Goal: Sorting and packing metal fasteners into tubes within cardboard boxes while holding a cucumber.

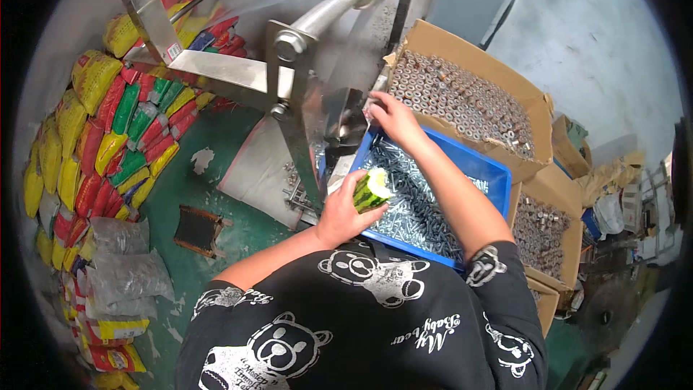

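My left hand [341, 213] is wrapped round a green striped melon [368, 193], its pale flesh bitten open at the upper end. It is held over the near left edge of a blue plastic bin [498, 173] full of loose metal screws [415, 195]. My right arm reaches across that bin. At its far left corner my right hand [395, 119] has its fingers curled in at the metal machine [345, 119]; what lies between the fingertips is too small to make out.
A steel frame arm with bolts [291, 45] stands in front. Cardboard boxes of round metal parts [462, 97] [538, 235] sit beyond and right of the bin. Piled colourful sacks [115, 130] line the left. A dark rectangular tray [197, 230] lies on the green floor.
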`<action>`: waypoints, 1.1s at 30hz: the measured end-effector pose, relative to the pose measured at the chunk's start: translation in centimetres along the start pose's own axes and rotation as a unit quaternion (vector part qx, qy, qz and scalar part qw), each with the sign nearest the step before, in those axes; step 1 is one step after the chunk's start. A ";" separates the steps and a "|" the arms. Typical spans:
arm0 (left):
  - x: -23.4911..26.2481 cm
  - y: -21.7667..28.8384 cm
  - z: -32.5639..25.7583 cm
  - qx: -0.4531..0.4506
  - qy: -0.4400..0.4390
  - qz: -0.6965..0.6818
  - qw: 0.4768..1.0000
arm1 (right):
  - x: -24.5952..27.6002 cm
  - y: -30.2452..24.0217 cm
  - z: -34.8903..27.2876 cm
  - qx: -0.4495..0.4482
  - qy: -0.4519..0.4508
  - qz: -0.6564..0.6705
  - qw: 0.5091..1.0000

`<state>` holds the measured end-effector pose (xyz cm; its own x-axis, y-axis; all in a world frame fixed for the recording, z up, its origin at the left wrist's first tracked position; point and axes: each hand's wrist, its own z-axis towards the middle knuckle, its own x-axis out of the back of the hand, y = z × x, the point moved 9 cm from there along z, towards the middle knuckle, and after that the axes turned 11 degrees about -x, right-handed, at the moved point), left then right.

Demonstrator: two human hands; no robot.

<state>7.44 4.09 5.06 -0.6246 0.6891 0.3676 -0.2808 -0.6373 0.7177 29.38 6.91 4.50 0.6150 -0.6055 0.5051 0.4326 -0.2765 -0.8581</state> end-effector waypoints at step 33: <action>-0.4 1.5 0.0 -0.010 0.063 0.118 0.991 | 8.1 14.6 -16.3 -0.021 -0.165 -0.309 0.936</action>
<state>7.23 2.87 6.01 -0.7608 0.4723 0.4451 -0.1306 -0.7832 0.6079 29.93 -14.18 -5.44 0.4287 -0.0588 0.9015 0.7506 -0.5322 -0.3916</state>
